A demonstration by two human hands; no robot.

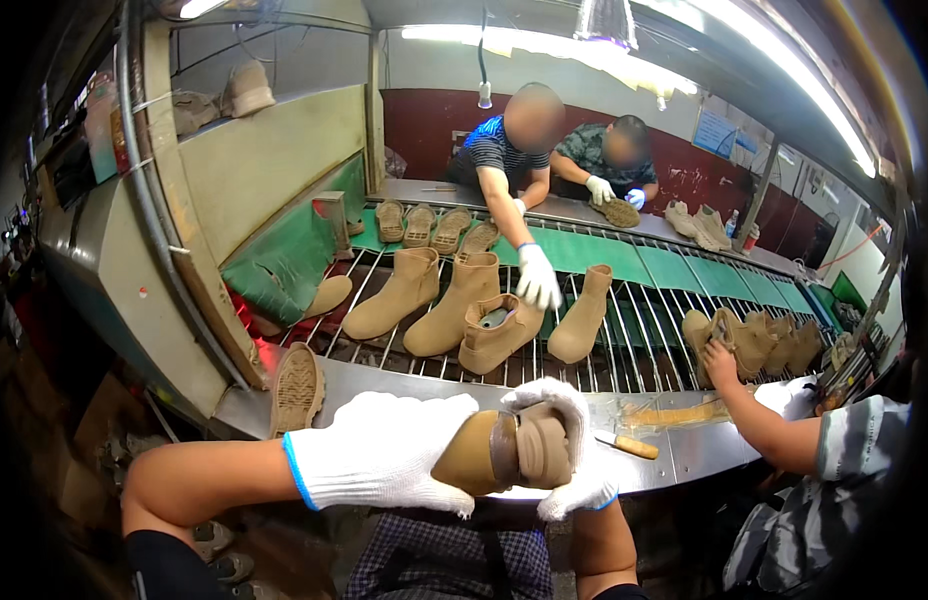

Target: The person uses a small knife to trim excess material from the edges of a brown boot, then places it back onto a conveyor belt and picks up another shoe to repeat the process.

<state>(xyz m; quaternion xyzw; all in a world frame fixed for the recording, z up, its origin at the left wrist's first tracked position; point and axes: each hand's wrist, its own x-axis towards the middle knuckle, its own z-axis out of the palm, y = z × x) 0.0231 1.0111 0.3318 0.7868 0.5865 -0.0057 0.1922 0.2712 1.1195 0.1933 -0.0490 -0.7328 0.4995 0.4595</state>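
So the boot (504,450) is up in both hands, at the near side, just in front of the metal ledge (359,392). It's lying sideways, toe to the left, with a dark band around its middle and soft bunched-up fabric on the right.

Left hand (389,450), in a white knit glove with blue trim, is half curled around the toe end, palm against it, thumb underneath. Right hand (587,450), also gloved, is bent in a wide C around the fabric end, fingers over the far side and thumb below. Both have a hold on it, neither is fully closed.

Just right of that, a tool (636,446) with a yellowish handle lies on the ledge. At the ledge's left end a shoe (297,390) is propped with its tread showing.

Beyond the ledge there's a rack of metal rods (624,350) with four tan boots (394,295) in a loose row. A co-worker's gloved hand (537,277) reaches in from the far side, right by the third one; can't tell if it's touching. Further back, four shoes (419,226) show their treads on the left, and another co-worker holds a sole (616,212). Over on the right, a bare hand (721,362) is on a bunch of boots (759,345).
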